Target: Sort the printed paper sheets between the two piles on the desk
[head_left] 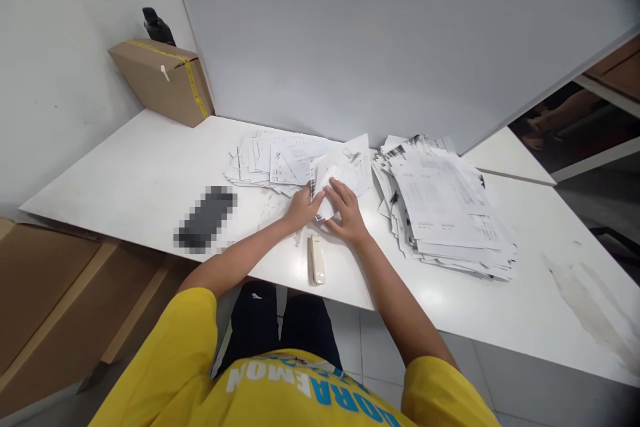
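Far left of the stack [445, 207], on the same white table [125, 167], a taped box [155, 83] stands against the wall. Nearer the stack lies a dark item [206, 219], masked into blocks on my remote feed. Next comes a low pile [265, 160], left of the stack and about level with its far part. Closer to the stack, I see the left hand [301, 208] pinching folded paper [327, 209], thumb on top. A cream tool [316, 260], perhaps a stapler, lies left of the stack, toward the person. The paper itself is just left of the stack, between both hands and partly covered by fingers. On its stack side, the right hand [349, 213] holds it too, fingers apart across the top; how hard, I cannot tell from here. Behind, a loose sheet [357, 157] lies between pile and stack. From my distance I judge three risks: a slack thumb could let the folds spring open, a wide sweep of the right hand could topple the stack's ragged sheets, and careless lifting could drag the loose sheet along.
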Action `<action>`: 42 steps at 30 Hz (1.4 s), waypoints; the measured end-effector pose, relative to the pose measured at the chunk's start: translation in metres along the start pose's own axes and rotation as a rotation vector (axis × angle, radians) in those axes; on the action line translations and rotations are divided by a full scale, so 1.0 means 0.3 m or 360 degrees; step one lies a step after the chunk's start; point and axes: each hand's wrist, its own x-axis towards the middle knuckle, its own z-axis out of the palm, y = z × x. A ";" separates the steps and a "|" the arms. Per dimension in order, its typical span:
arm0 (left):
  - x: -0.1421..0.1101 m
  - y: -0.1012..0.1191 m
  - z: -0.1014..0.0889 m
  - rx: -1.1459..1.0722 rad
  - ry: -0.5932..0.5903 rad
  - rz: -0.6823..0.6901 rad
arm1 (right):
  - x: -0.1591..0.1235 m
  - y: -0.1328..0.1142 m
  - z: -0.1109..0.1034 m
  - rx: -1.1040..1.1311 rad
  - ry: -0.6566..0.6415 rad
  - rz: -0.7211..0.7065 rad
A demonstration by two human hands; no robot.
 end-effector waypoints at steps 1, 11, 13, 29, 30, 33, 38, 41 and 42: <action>0.001 0.001 -0.006 0.0035 -0.0023 0.0045 | -0.007 0.005 -0.002 -0.0012 -0.0004 0.0009; 0.019 -0.041 -0.015 0.0051 -0.0456 0.0267 | -0.063 0.094 -0.116 -0.0246 0.1165 0.0745; 0.027 -0.044 -0.011 -0.0059 -0.0423 0.0171 | -0.052 0.105 -0.136 -0.0167 0.1193 0.0877; 0.068 -0.012 -0.012 -0.0982 0.0205 -0.0317 | -0.035 0.176 -0.102 0.0757 0.1117 0.1141; 0.065 -0.009 -0.013 -0.1005 0.0157 -0.0307 | -0.035 0.172 -0.097 0.0773 0.1183 0.1175; 0.058 -0.007 -0.015 -0.0937 0.0050 -0.0205 | -0.038 0.166 -0.086 0.0772 0.1369 0.1198; 0.070 -0.023 -0.019 -0.0695 0.0173 -0.0194 | -0.038 0.172 -0.071 0.0822 0.1243 0.1307; 0.088 -0.035 -0.023 -0.0646 0.0246 -0.0250 | -0.033 0.174 -0.069 0.0972 0.1038 0.1395; 0.092 -0.039 -0.022 -0.0641 0.0247 -0.0253 | -0.033 0.173 -0.072 0.1015 0.0990 0.1408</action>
